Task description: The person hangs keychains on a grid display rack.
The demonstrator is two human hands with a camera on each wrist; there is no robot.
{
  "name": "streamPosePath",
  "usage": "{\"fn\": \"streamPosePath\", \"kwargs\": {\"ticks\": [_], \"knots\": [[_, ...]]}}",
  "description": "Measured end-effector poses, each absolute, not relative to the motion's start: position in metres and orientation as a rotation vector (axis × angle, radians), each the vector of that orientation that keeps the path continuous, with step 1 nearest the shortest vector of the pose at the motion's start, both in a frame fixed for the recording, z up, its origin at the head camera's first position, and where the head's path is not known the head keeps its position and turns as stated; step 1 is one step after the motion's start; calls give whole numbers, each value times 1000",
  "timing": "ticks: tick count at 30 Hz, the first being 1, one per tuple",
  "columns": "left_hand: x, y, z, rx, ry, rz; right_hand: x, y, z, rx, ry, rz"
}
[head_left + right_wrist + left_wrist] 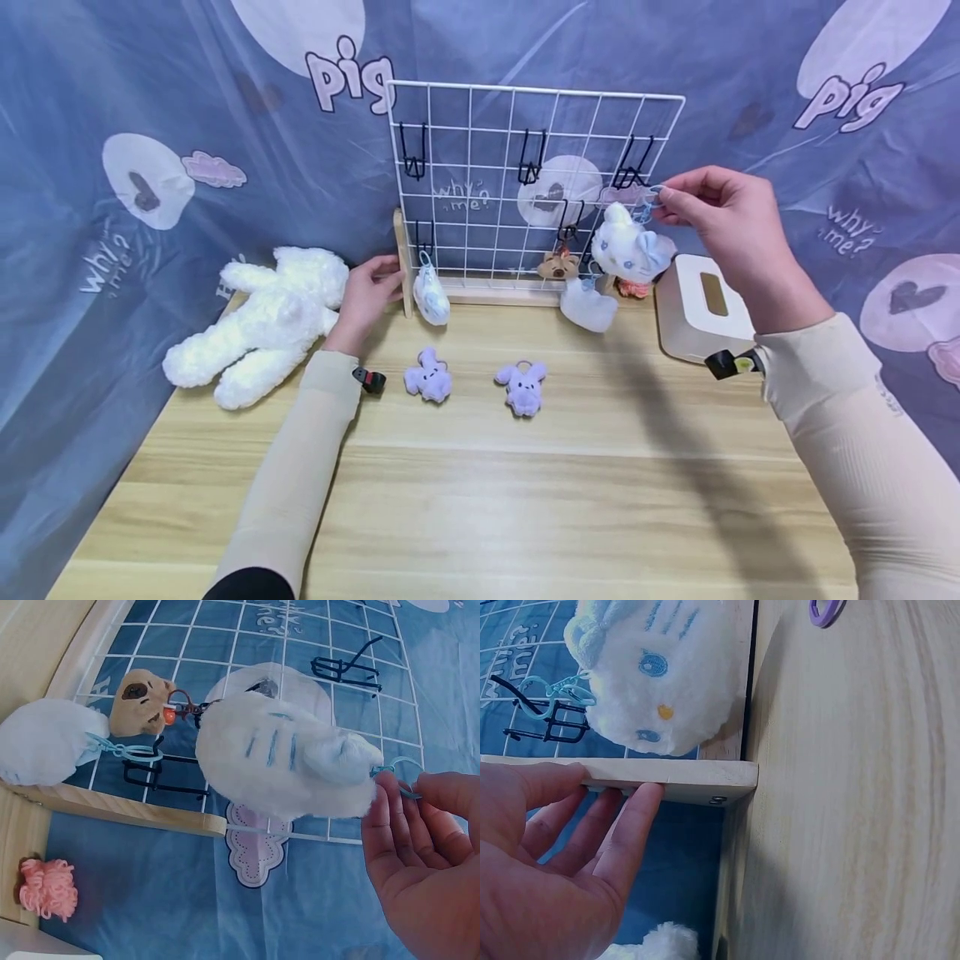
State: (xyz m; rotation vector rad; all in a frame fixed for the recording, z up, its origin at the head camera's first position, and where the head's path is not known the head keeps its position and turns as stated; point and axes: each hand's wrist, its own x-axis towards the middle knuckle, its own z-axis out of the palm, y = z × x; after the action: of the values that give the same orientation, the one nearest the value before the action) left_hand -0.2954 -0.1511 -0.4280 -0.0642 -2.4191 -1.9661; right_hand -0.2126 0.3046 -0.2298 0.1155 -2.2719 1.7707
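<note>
My right hand (738, 229) pinches the light blue ring (406, 760) of a white plush cat-head keychain (624, 247) with a blue bow. The keychain hangs in front of the right side of a white wire grid (491, 129), near an upper black hook (632, 171). My left hand (366, 298) grips the wooden side post (697, 774) of the grid stand, thumb on one face and fingers on the other. Just right of that post, another white plush keychain (682, 690) hangs by its blue ring. A brown bear-head keychain (140, 703) and a white plush keychain (49, 742) hang lower right.
Two purple plush keychains (431, 379) lie on the wooden table (480, 508). At the left is a large white plush toy (281, 308). A white tissue box (686, 312) stands at the right, with a fuzzy pink object (49, 889) near it. Other black hooks (531, 162) hang on the grid.
</note>
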Motion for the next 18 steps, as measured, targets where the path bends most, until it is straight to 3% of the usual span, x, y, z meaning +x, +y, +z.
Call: {"fn": "streamPosePath", "kwargs": {"ticks": [18], "knots": [[-299, -151, -433, -87, -2397, -1972, -231, 306, -234, 83, -2293, 1814]]}}
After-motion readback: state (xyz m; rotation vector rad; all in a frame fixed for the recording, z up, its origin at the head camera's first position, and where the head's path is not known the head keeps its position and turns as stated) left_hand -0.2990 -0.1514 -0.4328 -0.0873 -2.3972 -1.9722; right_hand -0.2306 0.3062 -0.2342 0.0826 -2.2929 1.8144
